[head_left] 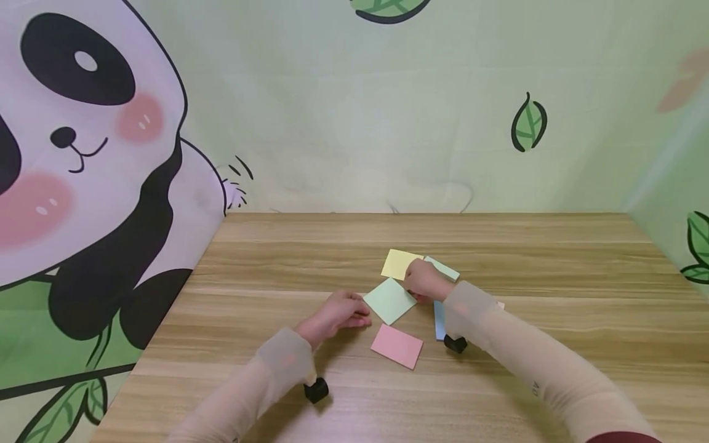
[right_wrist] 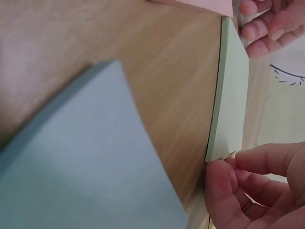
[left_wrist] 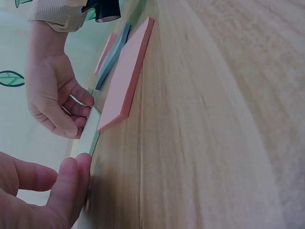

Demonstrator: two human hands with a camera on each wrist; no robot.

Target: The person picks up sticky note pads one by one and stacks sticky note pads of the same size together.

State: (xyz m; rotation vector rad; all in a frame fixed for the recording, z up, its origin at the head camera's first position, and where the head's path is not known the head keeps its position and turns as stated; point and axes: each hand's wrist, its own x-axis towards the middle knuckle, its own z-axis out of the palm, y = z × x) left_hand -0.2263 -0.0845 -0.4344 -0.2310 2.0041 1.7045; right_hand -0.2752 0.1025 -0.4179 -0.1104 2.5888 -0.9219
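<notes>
Pale-green, square, card-like pad (head_left: 389, 301) lay on the wood-grain table (head_left: 526, 246), right hand (head_left: 429, 280) pinching its right corner, left hand (head_left: 339, 312) at the opposite corner, thumb and fingers apart; uneven pushing could have skewed it into the yellow, flat-sided pad (head_left: 396, 264)

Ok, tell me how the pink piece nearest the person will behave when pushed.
The pink piece would likely slide rather than roll or tip: it lies flat on the table. It looks fairly stiff, with straight edges and visible thickness. It is probably light, being thin and small beside the left hand.
</notes>
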